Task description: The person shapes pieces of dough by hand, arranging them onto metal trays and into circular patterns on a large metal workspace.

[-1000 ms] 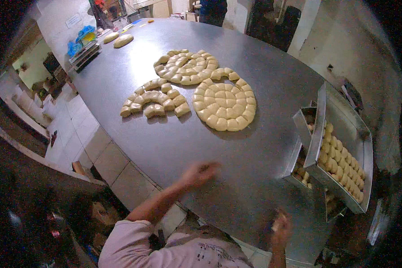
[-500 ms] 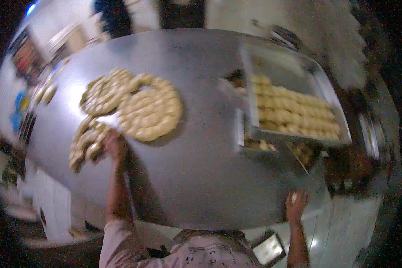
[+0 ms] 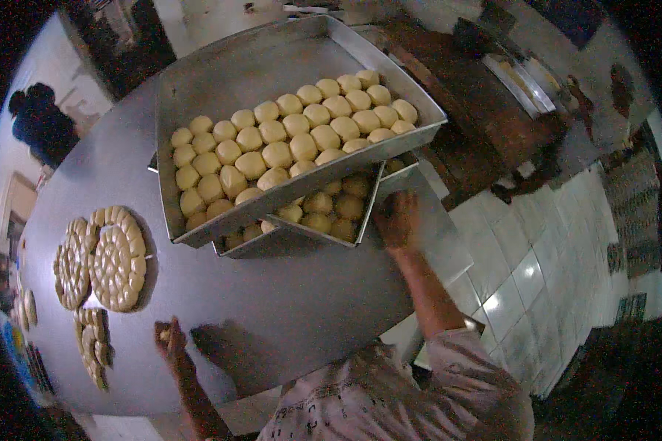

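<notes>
A shiny grey table (image 3: 294, 287) fills most of the view, with pale floor tiles (image 3: 507, 272) showing past its edge on the right. A big metal tray (image 3: 250, 73) sits high on top of other trays, with rows of round dough balls (image 3: 276, 154) in the near part and a bare patch at the far end. Under it, a lower tray (image 3: 316, 231) sticks out at a slant and has dough balls in it too. Over to the left, two flat rounds of cut dough (image 3: 118, 268) lie side by side, with a smaller cut piece (image 3: 92, 345) just below them. The left hand (image 3: 171, 342) is over the table near that piece, its fingers curled in around a small pale bit (image 3: 165, 334) — it looks like dough. The right hand (image 3: 399, 224) is just beside the lower tray, but it is dark and blurry, so I cannot tell if it is wide, narrow or holding something. To do this well, I think the fingers should hold dough softly so it stays plump, and the right arm should not bump the stacked trays. The shirt (image 3: 360, 404) has dark marks — too blurry to read — and I see no clear label or brand.
</notes>
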